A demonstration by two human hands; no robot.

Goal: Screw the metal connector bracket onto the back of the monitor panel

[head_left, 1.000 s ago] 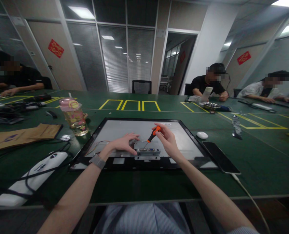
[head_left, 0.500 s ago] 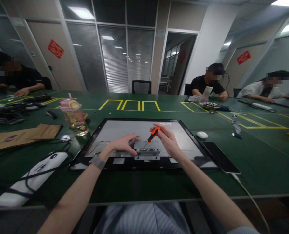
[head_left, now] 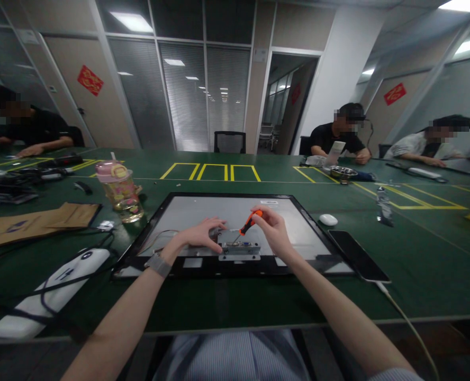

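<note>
A flat display panel [head_left: 187, 207] with a black frame lies on the table in front of me, its pale back facing up. Near its close edge sits a metal bracket [head_left: 241, 257] with connector ports along it. My left hand [head_left: 201, 233] holds the bracket's left end, thumb at the front corner and fingers spread at the back. In my right hand [head_left: 273, 230] is a screwdriver [head_left: 251, 221] with an orange and black handle, pinched by the fingertips. It leans to the right, its tip down at the bracket's ports. Thin wires [head_left: 155, 239] run left of the bracket.
Left of the panel are a pink-lidded bottle [head_left: 119, 191], brown paper packaging [head_left: 32, 222] and a white power bank-like device [head_left: 52, 291] with black cables. To the right lie a phone [head_left: 358, 255] on a cable and a white earbud case [head_left: 328, 219]. Several people sit across the table.
My right hand has shifted its grip on the screwdriver, its fingers more curled round the handle's top. The left hand, bracket and panel stay in place.
</note>
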